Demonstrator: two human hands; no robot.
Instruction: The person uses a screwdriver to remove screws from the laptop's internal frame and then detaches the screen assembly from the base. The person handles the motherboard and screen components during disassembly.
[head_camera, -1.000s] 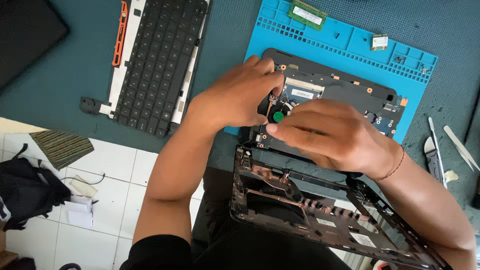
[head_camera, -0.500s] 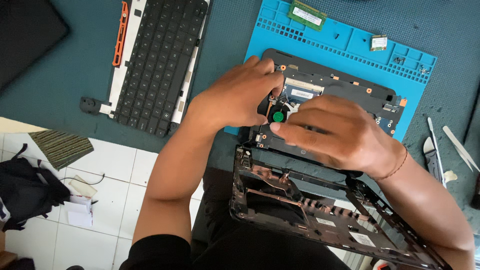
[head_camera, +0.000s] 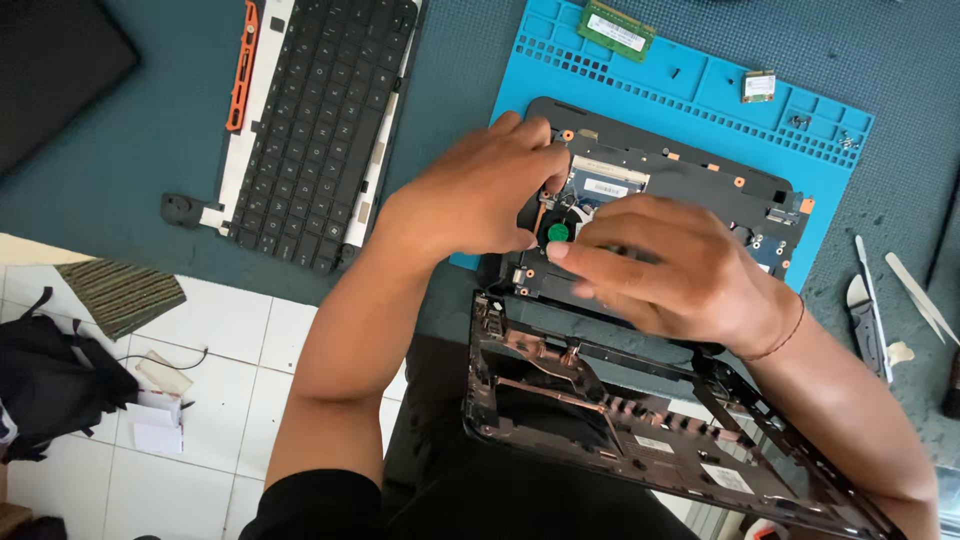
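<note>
Barely shifted since earlier, left hand and right hand pinch closed on black laptop motherboard, fan at 9 o'clock; slipping risks snapping connectors.

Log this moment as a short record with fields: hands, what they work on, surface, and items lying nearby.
left hand: left hand rests on the laptop board, fingers by the green round part
right hand: right hand pinches at the same part
surface: blue mat on a teal table
foreground: empty laptop base shell toward the person
nearby: detached keyboard; memory stick; metal tools
</note>
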